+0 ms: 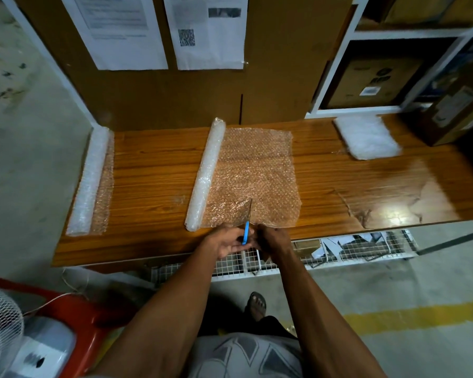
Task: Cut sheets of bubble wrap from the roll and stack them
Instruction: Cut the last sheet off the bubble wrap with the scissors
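My right hand (272, 241) has its fingers curled round the blue-handled scissors (247, 227), blades reaching up into the near edge of the unrolled bubble wrap sheet (254, 173). My left hand (225, 242) sits just beside it, palm up and fingers loosely bent at the scissor handle; I cannot tell whether it grips anything. The sheet lies flat on the wooden worktop (153, 170), still joined to its roll (206, 173) on its left. A second roll (89, 184) lies at the worktop's left end. A stack of cut sheets (366, 136) rests at the far right, near the shelves (339, 50).
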Available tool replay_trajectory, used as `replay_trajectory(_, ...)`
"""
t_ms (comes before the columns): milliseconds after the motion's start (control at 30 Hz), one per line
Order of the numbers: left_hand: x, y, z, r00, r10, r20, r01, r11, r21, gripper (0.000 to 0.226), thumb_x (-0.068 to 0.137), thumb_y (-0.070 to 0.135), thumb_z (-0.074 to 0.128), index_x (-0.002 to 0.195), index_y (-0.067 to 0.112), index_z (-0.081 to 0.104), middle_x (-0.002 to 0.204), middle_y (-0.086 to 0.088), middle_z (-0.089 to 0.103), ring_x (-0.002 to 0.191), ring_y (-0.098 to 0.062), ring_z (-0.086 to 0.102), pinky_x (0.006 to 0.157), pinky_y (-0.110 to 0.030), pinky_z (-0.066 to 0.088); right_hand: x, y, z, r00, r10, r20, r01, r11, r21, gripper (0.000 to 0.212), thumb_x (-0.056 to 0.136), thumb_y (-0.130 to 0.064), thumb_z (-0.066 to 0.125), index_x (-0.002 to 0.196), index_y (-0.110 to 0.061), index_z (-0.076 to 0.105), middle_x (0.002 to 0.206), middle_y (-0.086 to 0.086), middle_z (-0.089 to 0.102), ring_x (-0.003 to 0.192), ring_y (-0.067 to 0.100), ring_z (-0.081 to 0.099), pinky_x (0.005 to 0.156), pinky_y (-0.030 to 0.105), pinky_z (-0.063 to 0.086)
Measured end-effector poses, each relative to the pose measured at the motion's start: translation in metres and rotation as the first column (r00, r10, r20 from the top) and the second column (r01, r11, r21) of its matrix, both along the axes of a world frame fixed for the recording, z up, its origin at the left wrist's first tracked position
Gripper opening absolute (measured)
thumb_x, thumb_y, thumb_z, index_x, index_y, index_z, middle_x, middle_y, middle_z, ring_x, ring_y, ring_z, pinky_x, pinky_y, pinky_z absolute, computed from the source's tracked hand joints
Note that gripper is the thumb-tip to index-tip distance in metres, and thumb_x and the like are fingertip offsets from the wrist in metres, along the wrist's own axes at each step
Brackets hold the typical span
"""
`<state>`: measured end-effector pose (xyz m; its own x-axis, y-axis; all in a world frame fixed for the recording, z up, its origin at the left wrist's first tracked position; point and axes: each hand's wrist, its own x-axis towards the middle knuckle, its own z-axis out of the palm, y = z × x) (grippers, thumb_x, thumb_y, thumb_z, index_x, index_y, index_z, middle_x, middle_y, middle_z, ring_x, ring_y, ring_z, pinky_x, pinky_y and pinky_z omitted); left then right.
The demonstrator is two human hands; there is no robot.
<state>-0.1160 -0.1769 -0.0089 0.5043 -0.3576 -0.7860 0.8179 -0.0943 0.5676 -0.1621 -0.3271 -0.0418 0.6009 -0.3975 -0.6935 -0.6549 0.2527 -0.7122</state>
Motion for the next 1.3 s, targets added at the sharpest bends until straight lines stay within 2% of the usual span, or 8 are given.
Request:
replay_trajectory(100,0.004,0.001,0.001,1.0,-0.007,-0.019,0.007,1.0,0.005,0.021,0.09,0.004,0.073,0.108,-0.005,0.068,0.111,-0.019,0.073,0.091,-0.024,0.073,0.076,-0.03,0.063,0.0,-0.007,0.023,0.993,0.117,-0.017,-0.117,0.993,-0.026,0.035,0.101,-0.028,0.068,0.083,0.002,0.072,0.065,0.011,0.075,0.05,0.018,0.07,0.044,0.023,0.052)
replay_trajectory(233,0.009,0.002,0.002,1.0,0.007,-0.029,-0.007,1.0,0.014,0.017,0.092,0.005,0.07,0.108,-0.001,0.071,0.113,-0.018,0.073,0.093,-0.023,0.074,0.075,-0.028,0.062,0.016,-0.016,0.028,0.945,0.322,0.054,-0.267,0.858,-0.438,0.043,0.105,-0.033,0.061,0.076,-0.005,0.073,0.059,0.002,0.068,0.041,0.009,0.062,0.043,0.017,0.044)
replay_trajectory(400,0.009,-0.002,0.007,1.0,0.024,-0.007,-0.024,1.0,0.013,0.022,0.087,0.005,0.075,0.109,-0.001,0.071,0.113,-0.015,0.074,0.092,-0.021,0.074,0.074,-0.026,0.063,0.024,-0.022,0.001,0.862,0.498,0.092,-0.25,0.576,-0.778,0.02,0.101,-0.022,0.067,0.117,-0.011,0.071,0.107,0.012,0.075,0.082,0.019,0.069,0.075,0.027,0.057)
replay_trajectory(600,0.008,-0.005,0.007,0.999,0.048,-0.02,-0.048,0.999,0.025,0.044,0.09,-0.001,0.071,0.13,-0.008,0.053,0.094,-0.013,0.078,0.082,-0.022,0.077,0.063,-0.024,0.06,0.037,-0.04,-0.019,0.662,0.677,-0.321,-0.517,0.103,-0.85,0.075,0.102,-0.031,0.059,0.164,-0.018,0.019,0.171,0.015,0.019,0.157,0.037,0.018,0.127,0.054,0.021)
replay_trajectory(733,0.007,-0.007,0.007,1.0,0.024,-0.012,-0.024,0.999,0.026,0.034,0.093,0.0,0.067,0.125,-0.007,0.059,0.109,-0.017,0.075,0.094,-0.026,0.076,0.07,-0.026,0.061,0.054,-0.053,-0.023,0.615,0.701,-0.361,-0.573,0.082,-0.816,0.063,0.112,-0.042,0.022,0.166,-0.024,-0.003,0.175,0.008,-0.006,0.16,0.031,-0.009,0.13,0.054,0.001)
replay_trajectory(1033,0.009,-0.02,0.009,0.999,-0.038,-0.031,0.039,0.998,0.051,0.027,0.099,0.008,0.062,0.125,0.003,0.066,0.12,-0.016,0.068,0.106,-0.027,0.069,0.081,-0.031,0.063,0.06,-0.057,-0.05,0.573,0.704,-0.42,-0.597,0.006,-0.803,0.064,0.109,-0.052,0.005,0.164,-0.028,-0.016,0.171,0.001,-0.026,0.156,0.025,-0.026,0.127,0.058,-0.008)
replay_trajectory(1200,0.016,-0.031,0.013,0.999,-0.006,-0.038,0.009,0.996,0.085,0.025,0.102,0.014,0.058,0.123,0.002,0.067,0.124,-0.02,0.065,0.106,-0.027,0.066,0.073,-0.028,0.062,0.06,-0.058,-0.048,0.576,0.694,-0.432,-0.593,-0.009,-0.805,0.066,0.107,-0.051,0.011,0.167,-0.027,-0.003,0.173,0.003,-0.015,0.159,0.028,-0.016,0.129,0.057,-0.001)
replay_trajectory(1300,0.018,-0.039,0.018,0.999,0.036,-0.034,-0.033,0.997,0.067,0.022,0.103,0.014,0.056,0.12,0.004,0.067,0.111,-0.015,0.065,0.101,-0.024,0.065,0.068,-0.025,0.062,0.059,-0.06,-0.039,0.599,0.701,-0.387,-0.52,-0.028,-0.854,0.066,0.102,-0.048,0.03,0.162,-0.02,0.024,0.173,0.011,0.016,0.159,0.035,0.012,0.128,0.056,0.014)
